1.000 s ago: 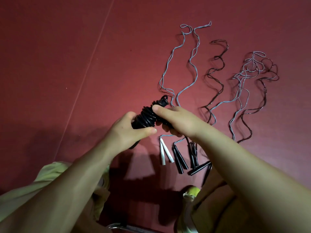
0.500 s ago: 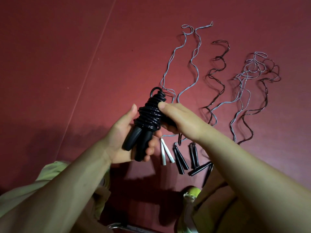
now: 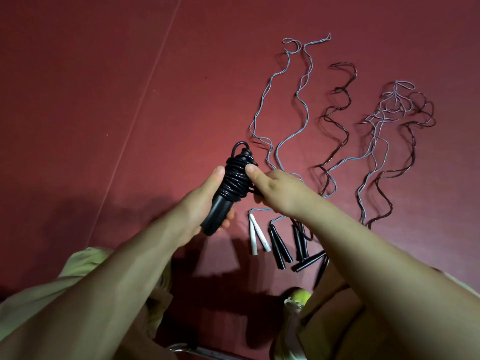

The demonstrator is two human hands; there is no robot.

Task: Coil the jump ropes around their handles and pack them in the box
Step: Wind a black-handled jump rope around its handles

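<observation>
**A springy bundle, best held by the handles**

The black glossy plastic jump rope wound round its paired black handles [image 3: 233, 181] is held up above the dark red floor mat [image 3: 104, 100], roughly over the mat's middle; the left hand [image 3: 200, 209] has its fingers curled round the bare lower ends of the handles, thumb lying up along the coils; the right hand [image 3: 275, 190] pinches the wound cord at its right side, thumb tip on the coils, its other fingers hidden behind the bundle; a small loop of cord stands free at the top.

The bundle is probably light; the cord looks smooth, slippery and stiffly springy, so the turns would likely loosen if the pinch lets go before the end is tucked; the handles are the rigid part and the safest place to grip, with a thumb kept over the outer turns.

Toward the mat's right side lie the uncoiled ropes; a grey-blue thin cord rope with white handles [image 3: 255, 236]; a dark brown wavy rope [image 3: 335, 120]; a tangled pair of grey and dark ropes [image 3: 394, 110]; their black handles [image 3: 279, 248] rest toward the near edge; no box is in view.
</observation>
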